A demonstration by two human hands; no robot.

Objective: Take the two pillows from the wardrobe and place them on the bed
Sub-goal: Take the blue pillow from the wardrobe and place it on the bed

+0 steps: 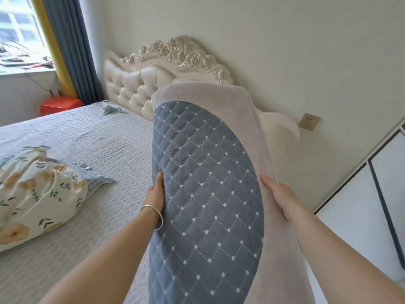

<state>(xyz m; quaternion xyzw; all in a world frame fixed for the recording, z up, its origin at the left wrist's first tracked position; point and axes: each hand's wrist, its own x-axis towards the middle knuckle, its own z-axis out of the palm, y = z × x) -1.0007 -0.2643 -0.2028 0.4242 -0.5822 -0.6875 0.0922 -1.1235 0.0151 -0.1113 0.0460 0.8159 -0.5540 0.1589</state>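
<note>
The bed (92, 137) fills the left of the room, covered in a pale textured spread, with a tufted cream headboard (153, 75) against the wall. A floral pillow (37, 194) already lies on the spread near its left side, well apart from the headboard. The wardrobe (359, 207) stands at the right edge, its white panels only partly in view.

The second pillow (208, 205), quilted blue on one face with a pale grey border, is held in the air over the bed's near right side, tilted with its far end toward the headboard. It touches nothing but the hands.

The left hand (154, 194) presses flat against the pillow's left edge, thumb on the blue face; a silver bangle (153, 216) sits at the wrist. The right hand (278, 194) clasps the grey border on the opposite side. Both hands are closed on the pillow.

Assessment: one pillow is placed; this one is in delivery. To finish cleanly, lower it flat with both hands level, blue face up, its long edge square to the headboard, and let go only once the spread carries its weight.
</note>
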